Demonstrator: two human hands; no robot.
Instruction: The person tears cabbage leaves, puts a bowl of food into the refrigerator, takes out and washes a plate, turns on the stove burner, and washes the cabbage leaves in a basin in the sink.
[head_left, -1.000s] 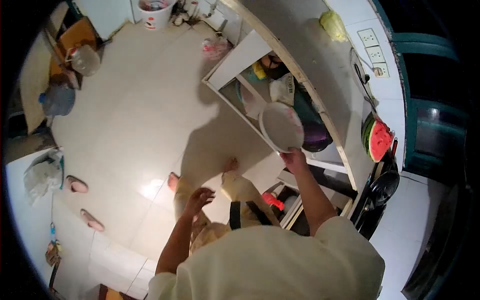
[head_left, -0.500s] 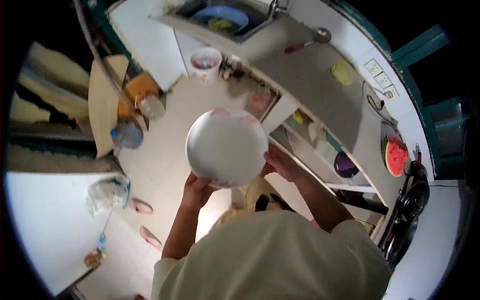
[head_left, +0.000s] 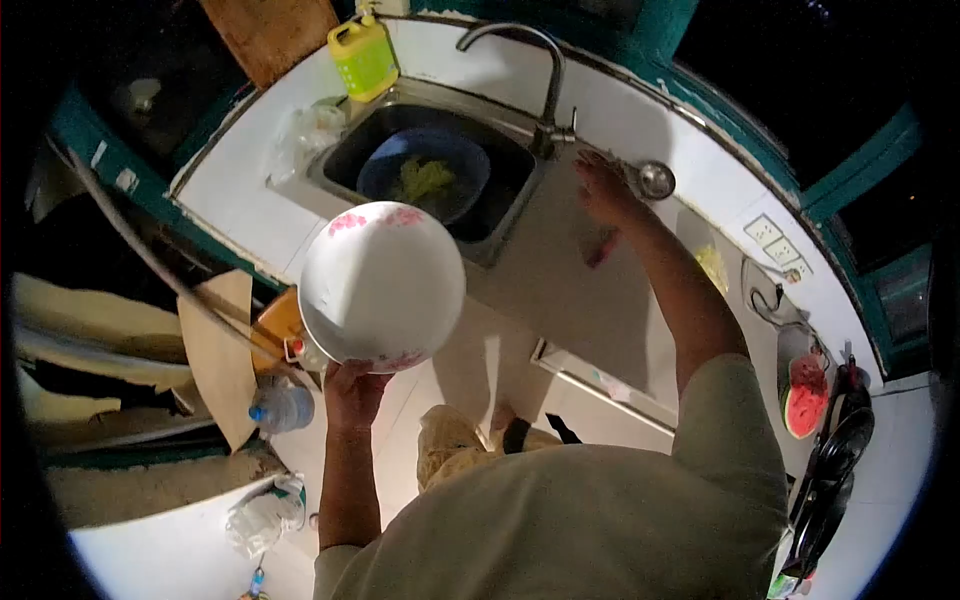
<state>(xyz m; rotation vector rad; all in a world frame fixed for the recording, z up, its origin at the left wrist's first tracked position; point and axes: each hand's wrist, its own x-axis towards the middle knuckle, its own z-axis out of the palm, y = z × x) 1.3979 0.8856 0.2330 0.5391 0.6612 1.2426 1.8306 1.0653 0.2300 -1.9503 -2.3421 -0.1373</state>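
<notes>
A white bowl or deep plate with pink flowers on its rim is held by its lower edge in my left hand, in front of the sink. My right hand reaches over the counter with its fingers apart and nothing in it, between the faucet and a metal ladle. In the sink sits a blue basin with a yellow-green leafy thing in it.
A yellow detergent jug and a clear plastic bag stand at the sink's left. Cut watermelon and black pans are at the right. A water bottle is on the floor at the left.
The view has swung from the open lower cabinet to the sink. The white dish, first in my right hand, then in both, is now in my left. My right hand has let go and moved over the counter.
</notes>
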